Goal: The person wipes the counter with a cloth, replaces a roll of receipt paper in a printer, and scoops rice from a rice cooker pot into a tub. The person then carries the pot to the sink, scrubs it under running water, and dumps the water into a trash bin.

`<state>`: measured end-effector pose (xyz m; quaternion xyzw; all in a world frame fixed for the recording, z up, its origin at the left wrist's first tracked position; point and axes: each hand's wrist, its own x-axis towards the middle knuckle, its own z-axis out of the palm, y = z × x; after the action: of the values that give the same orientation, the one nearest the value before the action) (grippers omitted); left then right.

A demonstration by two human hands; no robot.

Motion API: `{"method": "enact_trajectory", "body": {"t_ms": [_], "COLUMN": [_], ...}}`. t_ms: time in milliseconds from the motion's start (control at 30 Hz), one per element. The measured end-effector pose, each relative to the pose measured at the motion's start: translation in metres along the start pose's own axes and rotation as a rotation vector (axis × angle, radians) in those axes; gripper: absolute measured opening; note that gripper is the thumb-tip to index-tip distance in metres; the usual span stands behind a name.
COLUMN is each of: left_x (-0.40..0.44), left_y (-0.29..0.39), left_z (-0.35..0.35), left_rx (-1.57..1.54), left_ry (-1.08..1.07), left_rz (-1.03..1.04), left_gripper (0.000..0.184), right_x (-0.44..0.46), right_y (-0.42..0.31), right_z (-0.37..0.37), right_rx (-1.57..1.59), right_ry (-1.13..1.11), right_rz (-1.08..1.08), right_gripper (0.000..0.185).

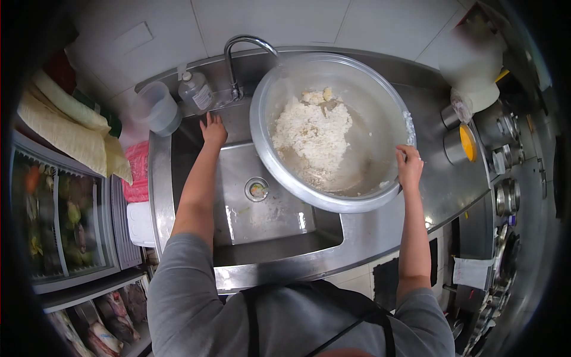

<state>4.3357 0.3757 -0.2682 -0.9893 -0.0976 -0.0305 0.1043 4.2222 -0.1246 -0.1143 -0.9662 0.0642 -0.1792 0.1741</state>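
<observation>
A large round aluminium basin (pixel 262 143) rests tilted over the right part of the sink (pixel 238 208) and the counter beside it. White grains that look like rice (pixel 315 134) lie in it, with some cloudy liquid around them. My right hand (pixel 409 166) grips the basin's rim on the right side. Over the back left of the sink, my left hand (pixel 214 131) is held apart from the basin, fingers spread and holding nothing. It is just below a clear pump bottle (pixel 195 92) and left of the chrome tap (pixel 231 68), whose spout reaches the basin's far rim.
A translucent plastic jug (pixel 159 110) stands at the back left corner. To the left is a glass-fronted fridge (pixel 65 214) with produce inside. A metal container with something yellow (pixel 468 143) and several pots stand on the right. Tiled wall (pixel 285 24) closes off the back.
</observation>
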Motion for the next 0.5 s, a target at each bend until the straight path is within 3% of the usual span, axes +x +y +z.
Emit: {"method": "enact_trajectory", "body": {"t_ms": [67,100,167,233,300,367,400,433,500], "left_x": [-0.014,-0.017,-0.030,-0.030,-0.035,-0.045,-0.056,-0.066,-0.082], "left_y": [0.005,0.012,0.039,0.056,0.070,0.072,0.069,0.067,0.060], "left_z": [0.006,-0.012,-0.079,-0.096,-0.120,-0.139,-0.147,-0.150,-0.144], "left_rx": [-0.380,-0.375,-1.783,-2.280,-2.255,-2.220,-2.240,-2.259,-2.286], "left_ry": [-0.048,-0.048,-0.328,-0.459,-0.413,-0.354,-0.323,-0.296,-0.244], "left_rz": [-0.011,-0.001,-0.415,-0.199,-0.179,-0.160,-0.244,-0.328,-0.368], "left_gripper": [0.047,0.047,0.049,0.045,0.039,0.033,0.027,0.022,0.020], "right_x": [-0.002,-0.002,-0.001,0.013,0.037,0.053,0.061,0.075,0.078], "right_y": [-0.002,-0.005,-0.010,-0.016,-0.041,-0.098,-0.120,-0.132,-0.180], "right_z": [-0.003,-0.006,-0.004,0.002,0.027,0.070,0.098,0.143,0.168], "right_rx": [0.001,-0.045,-0.092,-0.348,-0.156,0.472,0.663,0.879,1.300], "right_ry": [0.010,0.012,0.014,-0.041,-0.072,-0.156,-0.316,-0.528,-0.639], "right_rz": [0.002,-0.027,-0.046,-0.194,-0.309,-0.249,-0.233,-0.086,0.240], "right_gripper": [0.013,0.012,0.012,0.012,0.012,0.014,0.017,0.018,0.018]}}
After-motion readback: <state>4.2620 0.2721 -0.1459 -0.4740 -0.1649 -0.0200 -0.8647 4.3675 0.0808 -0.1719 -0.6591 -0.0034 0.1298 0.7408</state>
